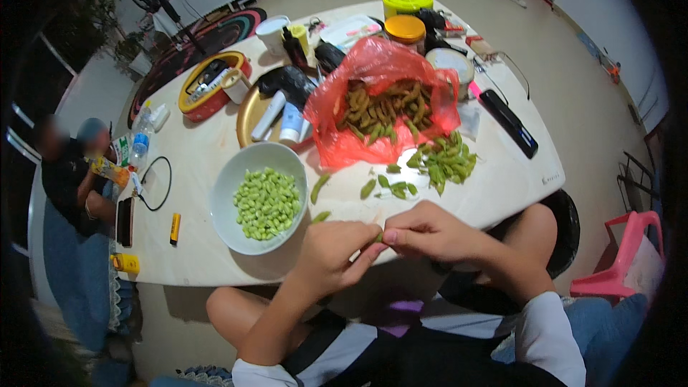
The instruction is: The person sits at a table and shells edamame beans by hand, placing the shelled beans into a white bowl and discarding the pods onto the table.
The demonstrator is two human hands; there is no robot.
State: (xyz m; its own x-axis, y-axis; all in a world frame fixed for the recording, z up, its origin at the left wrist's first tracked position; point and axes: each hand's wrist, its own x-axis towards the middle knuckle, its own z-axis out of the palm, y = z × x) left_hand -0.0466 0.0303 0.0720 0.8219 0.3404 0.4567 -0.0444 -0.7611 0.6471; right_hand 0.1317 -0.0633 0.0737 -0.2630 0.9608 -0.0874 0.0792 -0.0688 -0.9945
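Between the fingertips of my left hand (339, 250) and my right hand (430, 232) is a small green soybean pod (379, 237), mostly hidden by the fingers. Both hands meet just above the table's front edge. Left of them stands a white bowl (223, 193) part filled with shelled green beans (267, 204). Beyond my hands, a red plastic bag (371, 59) lies with its mouth towards me, full of brownish-green pods (384, 105). A heap of green pods or empty hulls (449, 161) sits at its right front. A few loose pods (320, 188) lie near the bowl.
On the white table (188, 258) are a gold tray (247, 113) with tubes, a red oval box (196, 107), lidded tubs (407, 29), a black elongated device (508, 123), a yellow lighter (175, 228) and a phone (124, 221). People (70, 172) sit at the left. A pink chair (618, 279) stands right.
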